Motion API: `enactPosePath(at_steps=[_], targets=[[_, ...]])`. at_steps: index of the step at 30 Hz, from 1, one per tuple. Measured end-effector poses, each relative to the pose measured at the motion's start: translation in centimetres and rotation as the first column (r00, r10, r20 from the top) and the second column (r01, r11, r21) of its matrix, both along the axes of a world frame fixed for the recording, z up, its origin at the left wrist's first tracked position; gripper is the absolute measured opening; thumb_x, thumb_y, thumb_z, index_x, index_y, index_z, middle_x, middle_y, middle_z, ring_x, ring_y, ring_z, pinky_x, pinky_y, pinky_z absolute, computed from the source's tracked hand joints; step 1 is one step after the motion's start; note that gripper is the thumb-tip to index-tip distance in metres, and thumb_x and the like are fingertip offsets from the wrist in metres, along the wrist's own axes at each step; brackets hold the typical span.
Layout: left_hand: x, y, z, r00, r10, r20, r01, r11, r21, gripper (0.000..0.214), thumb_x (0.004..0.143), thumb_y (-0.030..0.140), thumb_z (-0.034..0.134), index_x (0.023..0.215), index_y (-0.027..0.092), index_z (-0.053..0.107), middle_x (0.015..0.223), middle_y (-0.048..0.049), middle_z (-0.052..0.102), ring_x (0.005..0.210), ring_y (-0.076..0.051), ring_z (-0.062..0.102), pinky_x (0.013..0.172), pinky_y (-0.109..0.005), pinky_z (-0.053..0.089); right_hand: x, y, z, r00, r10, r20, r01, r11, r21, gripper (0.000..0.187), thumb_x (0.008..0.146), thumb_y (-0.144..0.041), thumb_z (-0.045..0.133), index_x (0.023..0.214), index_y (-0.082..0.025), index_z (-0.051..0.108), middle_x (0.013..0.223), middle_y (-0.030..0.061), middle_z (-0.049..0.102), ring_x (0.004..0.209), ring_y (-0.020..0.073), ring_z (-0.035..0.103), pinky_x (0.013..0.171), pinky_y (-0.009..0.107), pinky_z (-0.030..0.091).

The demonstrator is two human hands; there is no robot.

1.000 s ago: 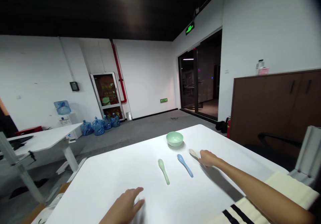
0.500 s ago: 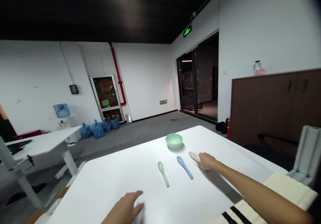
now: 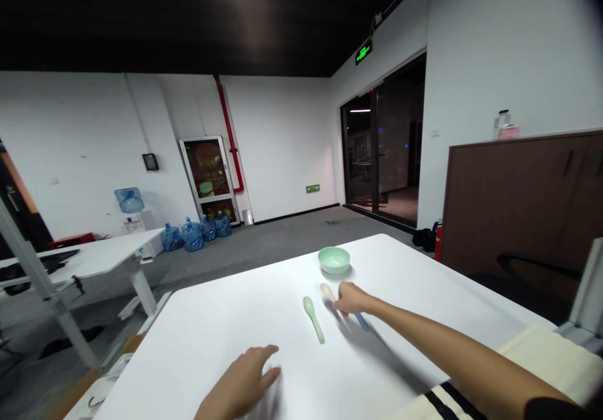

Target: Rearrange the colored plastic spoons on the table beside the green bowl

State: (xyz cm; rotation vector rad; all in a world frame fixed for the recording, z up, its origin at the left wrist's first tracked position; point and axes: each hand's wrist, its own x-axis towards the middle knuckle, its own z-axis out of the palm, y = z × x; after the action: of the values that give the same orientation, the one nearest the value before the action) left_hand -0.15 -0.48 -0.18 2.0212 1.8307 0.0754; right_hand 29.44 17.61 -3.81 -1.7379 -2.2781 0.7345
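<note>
My right hand (image 3: pixel 353 299) is closed on the cream spoon (image 3: pixel 326 292), whose bowl end points away from me. Beneath that hand lies the blue spoon (image 3: pixel 362 322); only its handle end shows. To the left, the light green spoon (image 3: pixel 313 319) rests on the white table (image 3: pixel 211 326). Just beyond the spoons stands a mint green bowl (image 3: pixel 334 260), upright, with nothing visible inside it. My left hand (image 3: pixel 245 376) hovers low near the front of the table, thumb and fingers apart, holding nothing.
Cream cloth with black stripes (image 3: pixel 532 363) covers the table's right front area. A brown cabinet (image 3: pixel 513 200) and a black chair (image 3: pixel 527 275) stand to the right. Several blue water bottles (image 3: pixel 192 236) sit on the floor behind, and another white desk (image 3: pixel 103 253) is at left.
My right hand has carried the cream spoon left, from the right side of the blue spoon to above it. The left hand keeps its pose. The view has turned slightly left.
</note>
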Motion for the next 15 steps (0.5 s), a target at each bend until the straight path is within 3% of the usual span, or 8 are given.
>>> enactPosePath(at_steps=[5,15], targets=[[-0.1,0.0,0.0,1.0,-0.002,0.0,0.002,1.0,0.005,0.055,0.087,0.055,0.042,0.135,0.03,0.051,0.134,-0.0066,0.057,0.121,-0.027,0.053,0.104,-0.041,0.038,-3.4,-0.3,-0.7,0.998,-0.023,0.057,0.024,0.999,-0.033,0.013,0.062,-0.02,0.061,0.058,-0.012,0.071,0.067,0.0096,0.072,0.059,0.0155,0.065,0.05,0.019,0.041],[-0.3,0.1,-0.6,1.0,-0.005,0.013,0.005,1.0,0.013,0.056,0.086,0.057,0.043,0.135,0.032,0.05,0.133,-0.0067,0.058,0.121,-0.028,0.053,0.103,-0.042,0.038,-3.9,-0.3,-3.3,0.989,-0.007,0.146,0.011,1.0,-0.026,0.005,0.059,-0.014,0.061,0.061,-0.013,0.066,0.065,0.0081,0.069,0.06,0.0168,0.065,0.045,0.02,0.039]])
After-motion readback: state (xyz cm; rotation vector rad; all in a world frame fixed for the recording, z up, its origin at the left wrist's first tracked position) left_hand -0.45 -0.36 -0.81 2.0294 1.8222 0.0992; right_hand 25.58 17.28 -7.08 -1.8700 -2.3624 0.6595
